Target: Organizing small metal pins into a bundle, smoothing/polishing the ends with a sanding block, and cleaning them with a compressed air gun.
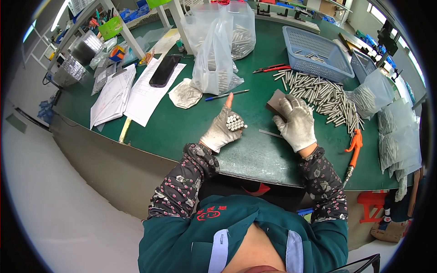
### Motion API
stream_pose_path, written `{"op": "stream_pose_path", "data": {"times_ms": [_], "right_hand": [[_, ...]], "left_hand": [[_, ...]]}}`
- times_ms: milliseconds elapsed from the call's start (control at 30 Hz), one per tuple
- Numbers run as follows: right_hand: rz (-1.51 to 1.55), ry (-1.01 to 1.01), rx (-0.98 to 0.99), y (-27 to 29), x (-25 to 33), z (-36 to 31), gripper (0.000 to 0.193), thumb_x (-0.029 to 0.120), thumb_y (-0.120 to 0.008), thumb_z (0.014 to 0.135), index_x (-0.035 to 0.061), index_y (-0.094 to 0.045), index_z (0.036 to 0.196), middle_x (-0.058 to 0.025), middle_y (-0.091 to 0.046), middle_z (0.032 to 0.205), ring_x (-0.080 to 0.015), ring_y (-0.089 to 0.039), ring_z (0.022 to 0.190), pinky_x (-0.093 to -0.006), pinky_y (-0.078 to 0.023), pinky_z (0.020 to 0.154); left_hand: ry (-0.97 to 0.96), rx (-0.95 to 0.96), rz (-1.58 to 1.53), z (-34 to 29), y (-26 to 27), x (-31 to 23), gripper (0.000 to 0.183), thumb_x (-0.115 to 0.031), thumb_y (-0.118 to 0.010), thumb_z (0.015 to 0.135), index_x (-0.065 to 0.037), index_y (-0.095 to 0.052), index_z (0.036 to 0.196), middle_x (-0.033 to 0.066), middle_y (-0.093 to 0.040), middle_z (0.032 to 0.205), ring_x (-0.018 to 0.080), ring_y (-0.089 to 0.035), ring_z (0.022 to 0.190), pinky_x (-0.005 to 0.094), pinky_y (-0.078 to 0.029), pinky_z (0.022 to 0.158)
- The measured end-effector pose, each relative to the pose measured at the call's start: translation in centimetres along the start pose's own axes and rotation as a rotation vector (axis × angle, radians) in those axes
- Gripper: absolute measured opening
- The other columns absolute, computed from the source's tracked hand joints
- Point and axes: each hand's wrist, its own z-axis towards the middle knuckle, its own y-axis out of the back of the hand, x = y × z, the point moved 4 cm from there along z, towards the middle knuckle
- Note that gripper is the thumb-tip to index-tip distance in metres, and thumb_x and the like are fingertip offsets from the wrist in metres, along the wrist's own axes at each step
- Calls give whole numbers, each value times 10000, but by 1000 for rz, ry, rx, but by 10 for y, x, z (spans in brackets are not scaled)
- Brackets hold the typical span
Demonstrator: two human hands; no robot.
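My left hand [214, 135], in a whitish glove with a bare fingertip, is closed around a bundle of short metal pins [234, 122], their ends facing up. Just to the right, my gloved right hand [299, 125] grips a dark brown-grey block [274, 103] against the green tabletop [255, 150]. Between the hands, a thin metal strip [270, 133] lies close to the right fingers. A large heap of loose metal pins [325, 98] spreads out beyond and right of my right hand. Past my left hand rests a blue pen [226, 95].
A blue plastic basket [339, 69] stands behind the heap, beside red-handled pliers [273, 68]. An orange air gun [356, 145] lies right. Bags of pins [214, 75] stand at the back, others [396, 141] at the right edge. Leftward are a white cloth [185, 93], a phone [165, 71] and papers [111, 98].
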Motion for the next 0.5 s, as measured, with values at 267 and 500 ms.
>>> {"op": "stream_pose_path", "data": {"times_ms": [267,500], "right_hand": [[-120,-90,217,-20,-12,2,637,393,-640,680,100,-472,1220,-225,-396,1264,-345,-383,1172,-463,-320,927],[-32,-121,146,-31,-23,9,476,254,-638,697,166,-537,1153,-218,-449,1198,-354,-471,1058,-430,-392,860]], "left_hand": [[25,15,-58,1,0,-1,1048,139,-615,604,-205,-31,1403,12,-523,836,78,-497,758,201,-429,731],[51,17,-29,2,1,0,1056,131,-629,602,-212,-34,1403,13,-523,849,79,-498,759,203,-431,734]]}}
